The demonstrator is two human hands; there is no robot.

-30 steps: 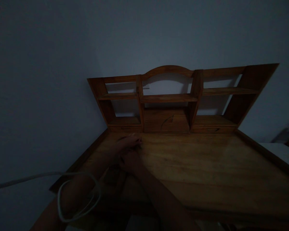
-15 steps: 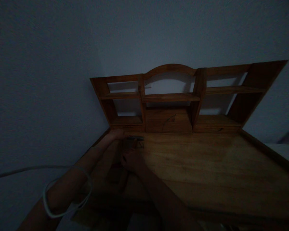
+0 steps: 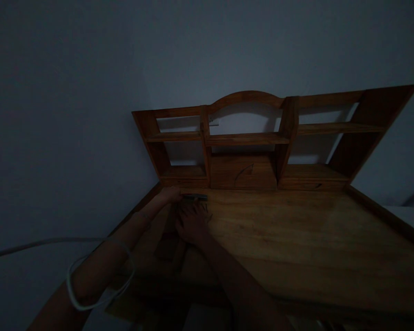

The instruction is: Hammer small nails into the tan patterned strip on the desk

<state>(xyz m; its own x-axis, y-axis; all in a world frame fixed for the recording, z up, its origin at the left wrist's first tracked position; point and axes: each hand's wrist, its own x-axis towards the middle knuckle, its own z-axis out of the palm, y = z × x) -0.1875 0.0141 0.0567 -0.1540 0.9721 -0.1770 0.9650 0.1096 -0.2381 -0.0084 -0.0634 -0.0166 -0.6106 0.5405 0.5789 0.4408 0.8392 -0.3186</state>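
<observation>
Head view, dim: nearest, well in front of the shelf unit (image 3: 246,139), a pale cord (image 3: 69,239) loops about the left forearm. Nearer to the unit, before its left section, a dark, flattish block (image 3: 164,248) lies on the wooden desk (image 3: 290,230), a stick-like piece (image 3: 179,256) just beside it. Beyond these, before the same section, the right hand (image 3: 192,223) lies back up, fingers slightly parted, over dark things; whether it grips any cannot be told. Thin dark pieces (image 3: 207,209) lie before the unit's left divider. Close to the unit's foot, below its left drawer, the left hand (image 3: 170,194) meets one end of a dark metallic bar (image 3: 195,197); shadow hides how its fingers close. Behind the unit, a socket (image 3: 214,121) shows on the wall (image 3: 89,92).
</observation>
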